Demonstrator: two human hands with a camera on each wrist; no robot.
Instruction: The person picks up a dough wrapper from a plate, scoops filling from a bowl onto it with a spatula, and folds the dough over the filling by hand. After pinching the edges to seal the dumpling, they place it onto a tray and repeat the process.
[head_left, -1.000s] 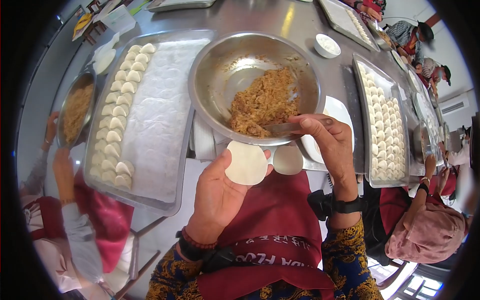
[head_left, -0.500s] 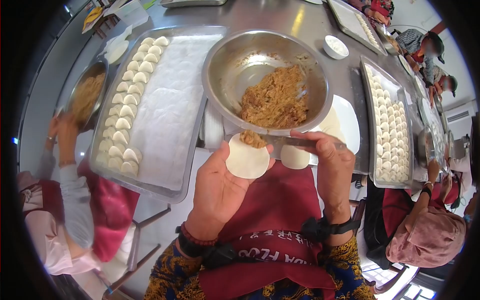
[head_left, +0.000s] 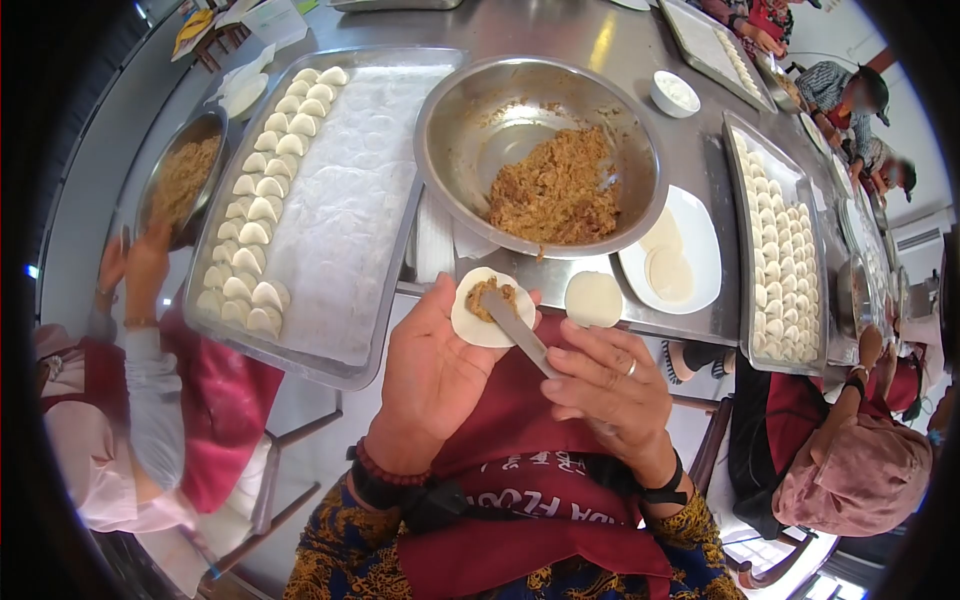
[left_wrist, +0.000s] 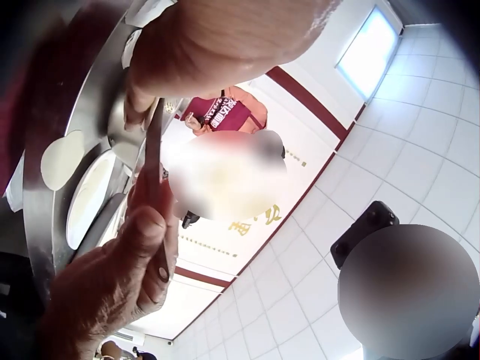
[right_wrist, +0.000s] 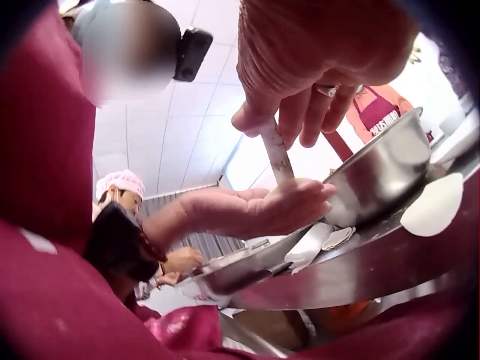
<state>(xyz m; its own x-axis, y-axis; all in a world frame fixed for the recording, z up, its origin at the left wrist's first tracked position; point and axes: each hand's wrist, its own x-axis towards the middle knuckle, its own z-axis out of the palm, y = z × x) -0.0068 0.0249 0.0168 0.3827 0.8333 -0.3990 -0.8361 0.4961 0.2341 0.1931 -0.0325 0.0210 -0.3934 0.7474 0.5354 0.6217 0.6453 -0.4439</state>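
left hand: palm up near the tabletop edge, grip flat, fingers straight, carrying the wrapper on the fingers
wrapper: round white dough disc lying on the left fingers, just near of the big bowl's rim
filling dab: brown lump on the middle of the wrapper
right hand: right of and nearer than the left hand, grip pinched round the spatula handle, ring on one finger
spatula: flat narrow blade, slanting far-left, tip touching the filling dab
big bowl: steel, far of both hands, brown minced filling heaped on its right side
loose wrapper: flat on the tabletop edge, just right of the held wrapper
white plate: right of the big bowl, wrappers stacked on it
left tray: steel, lined white, folded dumplings in rows along its left edge
right tray: steel, filled with rows of dumplings
small bowl: white, far right of the big bowl
writing: white letters on the red apron, upside down, cannot read in full; left wrist view shows red characters on a wall, too blurred to read
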